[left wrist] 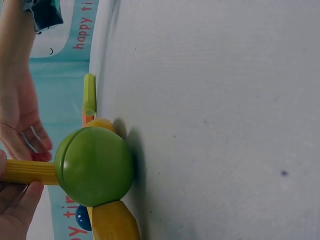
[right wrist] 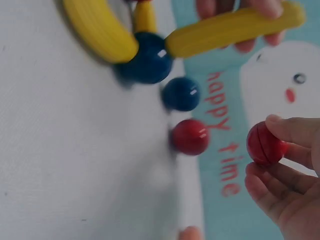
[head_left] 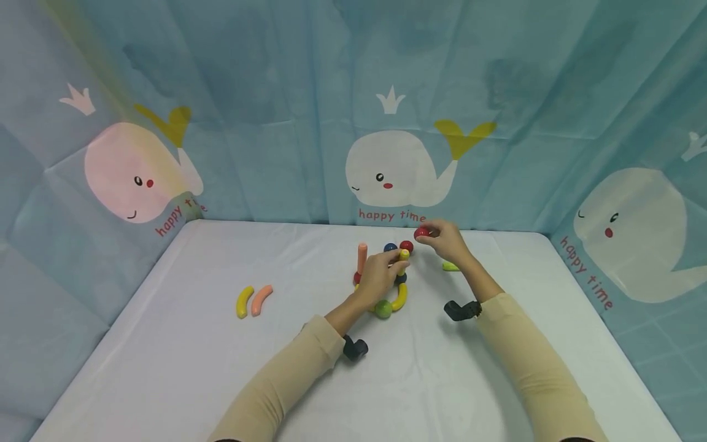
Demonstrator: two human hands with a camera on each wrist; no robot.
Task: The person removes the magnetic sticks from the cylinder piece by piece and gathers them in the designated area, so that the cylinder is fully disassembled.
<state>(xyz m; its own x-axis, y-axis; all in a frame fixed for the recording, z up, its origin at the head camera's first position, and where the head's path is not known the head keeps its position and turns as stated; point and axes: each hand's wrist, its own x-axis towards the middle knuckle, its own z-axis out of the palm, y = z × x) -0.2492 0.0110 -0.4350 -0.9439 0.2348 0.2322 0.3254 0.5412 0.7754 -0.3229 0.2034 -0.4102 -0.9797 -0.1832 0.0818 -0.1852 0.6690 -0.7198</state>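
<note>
My left hand (head_left: 377, 276) pinches an upright yellow rod (right wrist: 235, 30), whose lower end meets a blue ball (right wrist: 150, 59). A curved yellow piece (head_left: 401, 298) runs from that ball to a green ball (left wrist: 97, 167) at the near side of the connected toy pieces. An orange rod (head_left: 361, 258) stands over a red ball (head_left: 356, 277) on the left, partly hidden by the left hand. Raised to the right of the yellow rod, my right hand (head_left: 447, 242) holds another red ball (right wrist: 265, 144) between thumb and fingers.
Behind the joined pieces lie a loose blue ball (right wrist: 181, 94) and a loose red ball (right wrist: 190, 137). A curved yellow stick (head_left: 244, 302) and a curved orange stick (head_left: 262, 301) lie farther left. Beyond the right forearm is a light green piece (head_left: 450, 266). A whale-print curtain (head_left: 265, 159) borders the table.
</note>
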